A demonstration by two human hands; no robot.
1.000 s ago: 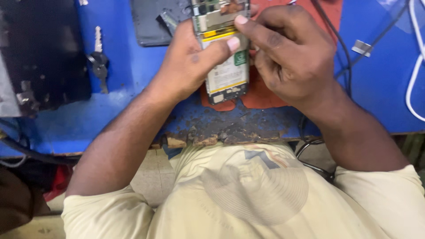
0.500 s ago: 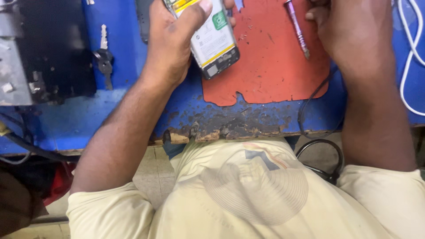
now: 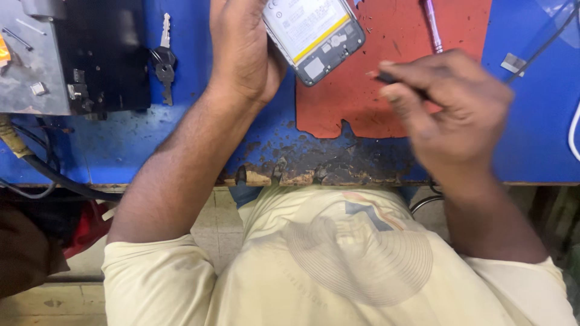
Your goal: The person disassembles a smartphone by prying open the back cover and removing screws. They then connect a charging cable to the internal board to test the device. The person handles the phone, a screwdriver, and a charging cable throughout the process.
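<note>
My left hand [image 3: 241,51] grips an opened phone [image 3: 314,33] with its back cover off, showing a white battery with a yellow stripe. The phone is held tilted over the left part of a red mat [image 3: 374,72]. My right hand [image 3: 450,111] hovers over the mat's lower right, blurred, with its fingers pinched on a small dark tool [image 3: 393,78] whose tip points left. A thin purple-handled screwdriver [image 3: 432,24] lies on the mat above that hand.
The blue workbench [image 3: 181,145] has a worn, chipped front edge. Keys [image 3: 164,60] lie left of my left hand, next to a black and grey device [image 3: 72,54]. Cables hang at the far left, a white cable [image 3: 573,130] at the right edge.
My right hand has come away from the phone, swung right, then dropped down onto the mat with a small dark tool. My left hand has kept the phone and shifted it up and left.
</note>
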